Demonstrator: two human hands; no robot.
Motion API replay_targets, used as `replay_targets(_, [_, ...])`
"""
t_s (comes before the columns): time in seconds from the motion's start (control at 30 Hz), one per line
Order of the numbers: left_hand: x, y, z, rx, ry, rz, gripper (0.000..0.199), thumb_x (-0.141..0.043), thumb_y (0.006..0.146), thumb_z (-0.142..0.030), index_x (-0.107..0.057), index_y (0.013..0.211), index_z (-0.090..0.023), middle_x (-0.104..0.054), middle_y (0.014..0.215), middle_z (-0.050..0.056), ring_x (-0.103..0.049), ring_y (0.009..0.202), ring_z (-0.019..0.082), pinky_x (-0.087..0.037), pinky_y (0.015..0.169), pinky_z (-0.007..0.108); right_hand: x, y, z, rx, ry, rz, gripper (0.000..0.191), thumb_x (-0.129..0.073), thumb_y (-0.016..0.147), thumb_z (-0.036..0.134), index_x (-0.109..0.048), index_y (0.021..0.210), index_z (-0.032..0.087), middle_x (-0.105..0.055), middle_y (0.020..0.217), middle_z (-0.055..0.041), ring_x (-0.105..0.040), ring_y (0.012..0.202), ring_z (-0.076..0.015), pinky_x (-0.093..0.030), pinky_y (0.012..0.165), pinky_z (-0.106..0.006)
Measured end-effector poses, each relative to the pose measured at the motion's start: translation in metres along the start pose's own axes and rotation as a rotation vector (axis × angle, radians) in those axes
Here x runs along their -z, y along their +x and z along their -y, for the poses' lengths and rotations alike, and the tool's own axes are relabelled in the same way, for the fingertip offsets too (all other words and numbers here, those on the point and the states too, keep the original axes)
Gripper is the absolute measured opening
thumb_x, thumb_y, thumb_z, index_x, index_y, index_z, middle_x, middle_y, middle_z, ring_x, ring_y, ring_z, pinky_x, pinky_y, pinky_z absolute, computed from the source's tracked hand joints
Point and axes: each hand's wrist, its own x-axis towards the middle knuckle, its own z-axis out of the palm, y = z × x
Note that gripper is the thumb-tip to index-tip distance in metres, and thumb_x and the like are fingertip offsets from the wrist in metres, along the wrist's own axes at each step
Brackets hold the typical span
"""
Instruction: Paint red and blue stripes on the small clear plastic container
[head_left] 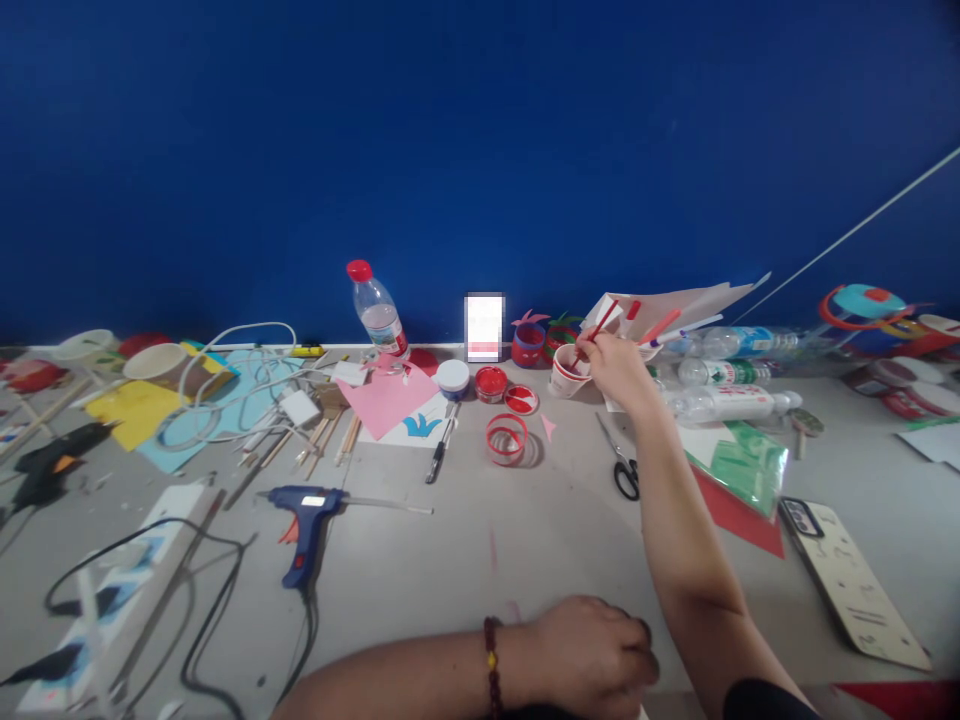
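Observation:
My right hand [611, 368] reaches far forward, its fingers pinching a red-handled paintbrush [604, 318] whose lower end is inside a paper cup [568, 378]. Left of the cup are an open jar of red paint [491, 382], its red-smeared lid [522, 399] and a white-capped jar [452, 378]. A clear ring with red edges [507, 440] stands on the table in front of them, beside a small pink paper piece [548, 428]. At the near edge, my left hand [592, 645] rests with curled fingers; whatever may be inside them is hidden.
A blue glue gun [304, 515] and a power strip [127, 590] with cords lie at left. Scissors [624, 470] lie beside my right forearm. Several plastic bottles [727, 402] and a phone [855, 585] are at right. An upright bottle [381, 320] stands by the blue wall.

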Motion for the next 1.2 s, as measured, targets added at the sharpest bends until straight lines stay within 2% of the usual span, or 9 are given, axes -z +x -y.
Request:
replay_targets(0.27, [-0.006, -0.001, 0.002, 0.005, -0.011, -0.008, 0.024, -0.058, 0.092, -0.042, -0.061, 0.098, -0.019, -0.067, 0.094, 0.002, -0.064, 0.081, 0.016, -0.047, 0.069, 0.029, 0.003, 0.001, -0.009, -0.062, 0.108, -0.085, 0.021, -0.043, 0.090, 0.032, -0.061, 0.087, 0.023, -0.074, 0.086, -0.0107, -0.070, 0.085, -0.0300, -0.052, 0.086, -0.044])
replay_targets(0.5, [0.000, 0.000, 0.000, 0.016, -0.028, 0.010, 0.020, -0.056, 0.093, -0.040, -0.059, 0.095, -0.020, -0.066, 0.093, 0.003, -0.064, 0.080, 0.015, -0.047, 0.068, 0.027, 0.004, 0.002, -0.008, -0.053, -0.004, -0.054, 0.022, -0.043, 0.091, 0.031, -0.063, 0.089, 0.022, -0.073, 0.087, -0.0123, -0.068, 0.087, -0.0327, -0.050, 0.086, -0.045])
replay_targets(0.73, [0.003, 0.000, 0.000, 0.009, -0.011, 0.000, 0.019, -0.057, 0.093, -0.039, -0.058, 0.092, -0.020, -0.065, 0.092, 0.004, -0.063, 0.080, 0.015, -0.047, 0.067, 0.026, 0.007, -0.002, 0.007, -0.063, 0.064, 0.041, 0.018, -0.041, 0.090, 0.027, -0.057, 0.083, 0.024, -0.072, 0.083, -0.0103, -0.068, 0.085, -0.0309, -0.050, 0.084, -0.045])
replay_targets(0.97, [0.002, 0.000, 0.000, 0.006, -0.009, -0.001, 0.020, -0.057, 0.093, -0.040, -0.059, 0.093, -0.020, -0.065, 0.092, 0.004, -0.063, 0.081, 0.016, -0.046, 0.066, 0.026, 0.005, -0.002, -0.002, -0.068, 0.220, -0.076, 0.012, -0.044, 0.091, 0.028, -0.055, 0.094, 0.025, -0.072, 0.083, -0.0071, -0.069, 0.079, -0.0273, -0.053, 0.083, -0.043])
replay_targets(1.1, [0.003, 0.000, 0.000, 0.005, -0.003, 0.004, 0.019, -0.057, 0.093, -0.040, -0.059, 0.093, -0.020, -0.065, 0.092, 0.004, -0.063, 0.080, 0.015, -0.046, 0.066, 0.026, -0.001, 0.000, -0.008, -0.046, 0.134, -0.048, 0.014, -0.043, 0.090, 0.028, -0.056, 0.090, 0.024, -0.072, 0.083, -0.0084, -0.068, 0.078, -0.0280, -0.052, 0.083, -0.043])
replay_targets(1.2, [0.004, 0.000, -0.001, 0.007, -0.001, 0.004, 0.020, -0.057, 0.093, -0.039, -0.060, 0.093, -0.020, -0.065, 0.093, 0.004, -0.063, 0.079, 0.015, -0.046, 0.066, 0.026, -0.001, 0.001, -0.004, -0.010, 0.083, -0.073, 0.016, -0.043, 0.089, 0.028, -0.058, 0.086, 0.024, -0.072, 0.084, -0.0095, -0.068, 0.079, -0.0292, -0.052, 0.083, -0.044])
